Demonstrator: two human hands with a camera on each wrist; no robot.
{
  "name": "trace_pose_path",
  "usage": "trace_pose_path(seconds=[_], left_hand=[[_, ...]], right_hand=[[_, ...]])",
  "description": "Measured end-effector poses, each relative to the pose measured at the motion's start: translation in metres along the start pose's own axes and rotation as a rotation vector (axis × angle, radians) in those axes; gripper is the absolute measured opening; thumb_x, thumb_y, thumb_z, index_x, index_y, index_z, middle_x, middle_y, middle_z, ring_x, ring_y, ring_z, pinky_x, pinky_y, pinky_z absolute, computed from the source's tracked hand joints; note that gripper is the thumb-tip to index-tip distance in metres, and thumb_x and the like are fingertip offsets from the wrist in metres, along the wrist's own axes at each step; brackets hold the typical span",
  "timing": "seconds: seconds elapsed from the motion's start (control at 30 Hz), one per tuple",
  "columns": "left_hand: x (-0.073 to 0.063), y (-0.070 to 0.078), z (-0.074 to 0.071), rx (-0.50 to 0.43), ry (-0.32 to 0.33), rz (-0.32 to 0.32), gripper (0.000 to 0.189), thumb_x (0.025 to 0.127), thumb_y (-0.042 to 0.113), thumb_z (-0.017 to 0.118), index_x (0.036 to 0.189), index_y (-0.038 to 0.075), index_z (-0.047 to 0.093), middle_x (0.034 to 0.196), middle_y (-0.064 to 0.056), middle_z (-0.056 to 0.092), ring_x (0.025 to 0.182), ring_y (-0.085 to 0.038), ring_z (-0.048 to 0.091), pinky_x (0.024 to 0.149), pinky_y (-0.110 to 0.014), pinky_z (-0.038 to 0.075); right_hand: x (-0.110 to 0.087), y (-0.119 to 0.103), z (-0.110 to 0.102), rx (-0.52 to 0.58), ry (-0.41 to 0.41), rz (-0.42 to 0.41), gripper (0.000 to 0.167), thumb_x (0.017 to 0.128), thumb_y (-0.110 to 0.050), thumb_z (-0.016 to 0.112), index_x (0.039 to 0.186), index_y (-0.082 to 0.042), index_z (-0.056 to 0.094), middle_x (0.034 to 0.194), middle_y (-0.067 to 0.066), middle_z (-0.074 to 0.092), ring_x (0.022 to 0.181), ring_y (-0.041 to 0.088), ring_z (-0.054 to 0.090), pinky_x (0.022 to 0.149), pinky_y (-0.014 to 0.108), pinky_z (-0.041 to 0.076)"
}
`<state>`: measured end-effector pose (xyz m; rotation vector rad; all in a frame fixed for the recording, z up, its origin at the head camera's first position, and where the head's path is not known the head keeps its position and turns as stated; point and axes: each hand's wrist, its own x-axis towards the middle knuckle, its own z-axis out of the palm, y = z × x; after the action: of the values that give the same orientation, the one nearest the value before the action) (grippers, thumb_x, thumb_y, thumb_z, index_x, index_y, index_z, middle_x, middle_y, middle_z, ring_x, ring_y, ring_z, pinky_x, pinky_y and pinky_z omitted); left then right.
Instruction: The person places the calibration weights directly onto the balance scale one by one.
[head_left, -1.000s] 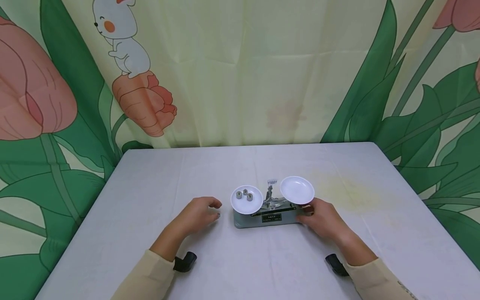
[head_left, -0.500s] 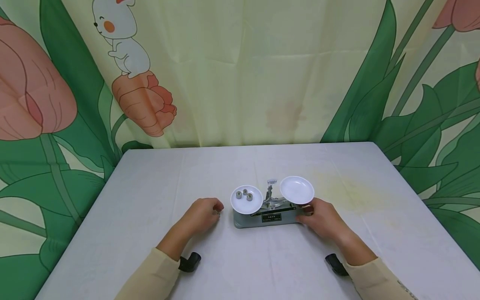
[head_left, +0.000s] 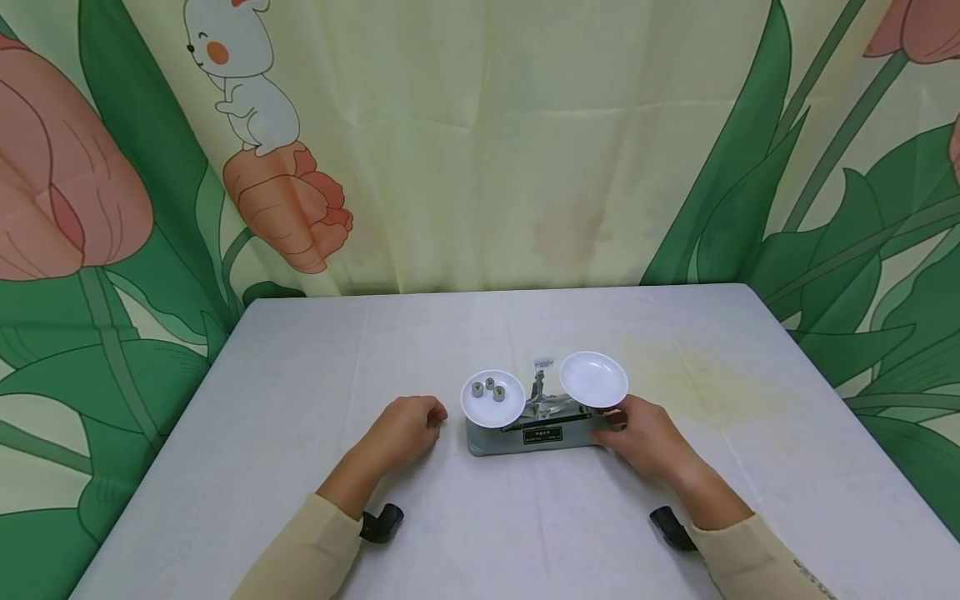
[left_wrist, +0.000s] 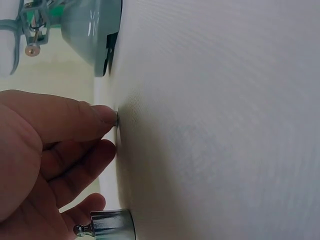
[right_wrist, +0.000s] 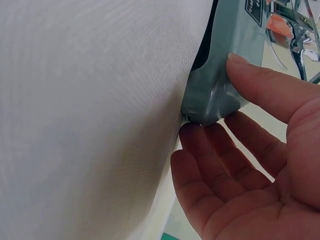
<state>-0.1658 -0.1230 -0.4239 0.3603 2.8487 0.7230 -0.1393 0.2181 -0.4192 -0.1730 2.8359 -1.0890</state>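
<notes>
A grey balance scale (head_left: 558, 435) stands on the table with two white pans. Several small metal weights (head_left: 498, 393) sit on its lower left pan (head_left: 480, 412); the right pan (head_left: 594, 379) is bare and higher. My right hand (head_left: 647, 433) grips the right end of the base, thumb on the front and fingers at the end, as the right wrist view shows. Left of the scale, my left hand (head_left: 405, 427) rests low over the table. Its thumb and finger pinch a small silver metal piece (left_wrist: 117, 119), mostly hidden. A knobbed metal weight (left_wrist: 114, 225) stands beside the lower fingers.
A white cloth covers the table (head_left: 540, 525). A patterned curtain (head_left: 487, 150) with plants and a rabbit hangs behind its far edge. Black wrist camera mounts (head_left: 382, 523) stick out below both wrists.
My left hand has moved slightly right towards the scale, and its thumb and fingers have come together. The right hand and the scale have stayed in place.
</notes>
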Motion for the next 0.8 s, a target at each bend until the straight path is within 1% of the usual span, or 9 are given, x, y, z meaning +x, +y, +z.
trace_pose_path(seconds=[0.17,0.3,0.43,0.53,0.63,0.8], left_hand=[[0.001,0.001,0.001,-0.010,-0.012,-0.008,0.011,0.089,-0.001,0.072,0.095,0.008,0.070,0.087,0.001,0.064,0.083,-0.016,0.059,0.081,-0.035,0.055],[0.000,0.002,0.000,-0.001,-0.016,-0.013,0.010,0.089,0.000,0.072,0.095,0.009,0.070,0.086,0.001,0.064,0.082,-0.016,0.059,0.080,-0.034,0.054],[-0.004,0.005,-0.007,-0.013,-0.006,-0.040,0.010,0.090,0.003,0.071,0.098,0.010,0.071,0.092,0.001,0.066,0.089,-0.018,0.061,0.084,-0.037,0.055],[-0.008,0.008,-0.015,-0.021,0.017,-0.035,0.012,0.091,0.004,0.071,0.100,0.011,0.071,0.096,0.001,0.068,0.095,-0.020,0.063,0.087,-0.038,0.055],[-0.012,0.011,-0.024,-0.019,0.045,0.006,0.013,0.090,0.004,0.072,0.102,0.009,0.071,0.097,0.000,0.069,0.099,-0.022,0.065,0.088,-0.039,0.054],[-0.016,0.018,-0.035,-0.007,0.095,0.080,0.013,0.089,0.003,0.073,0.102,0.006,0.071,0.098,-0.001,0.069,0.100,-0.023,0.066,0.088,-0.039,0.054]], right_hand=[[0.000,0.000,0.000,0.000,0.002,0.000,0.054,0.080,-0.015,0.082,0.124,0.006,0.060,0.113,0.019,0.069,0.105,0.037,0.066,0.089,0.053,0.052],[0.001,0.001,0.001,0.000,0.003,-0.001,0.054,0.080,-0.015,0.081,0.125,0.006,0.060,0.113,0.019,0.069,0.105,0.037,0.066,0.090,0.053,0.052],[0.001,0.002,0.000,0.001,0.006,-0.002,0.053,0.080,-0.015,0.081,0.124,0.005,0.061,0.113,0.018,0.069,0.105,0.036,0.066,0.090,0.052,0.052],[0.001,0.002,0.000,0.003,0.007,-0.004,0.052,0.080,-0.015,0.081,0.123,0.006,0.061,0.112,0.018,0.069,0.104,0.036,0.067,0.089,0.052,0.052],[0.002,0.003,0.000,0.005,0.006,-0.007,0.052,0.080,-0.015,0.081,0.124,0.006,0.061,0.113,0.018,0.069,0.105,0.036,0.067,0.089,0.052,0.052],[0.002,0.003,0.000,0.000,0.007,-0.015,0.053,0.080,-0.015,0.081,0.124,0.005,0.061,0.112,0.018,0.069,0.105,0.036,0.066,0.090,0.053,0.052]])
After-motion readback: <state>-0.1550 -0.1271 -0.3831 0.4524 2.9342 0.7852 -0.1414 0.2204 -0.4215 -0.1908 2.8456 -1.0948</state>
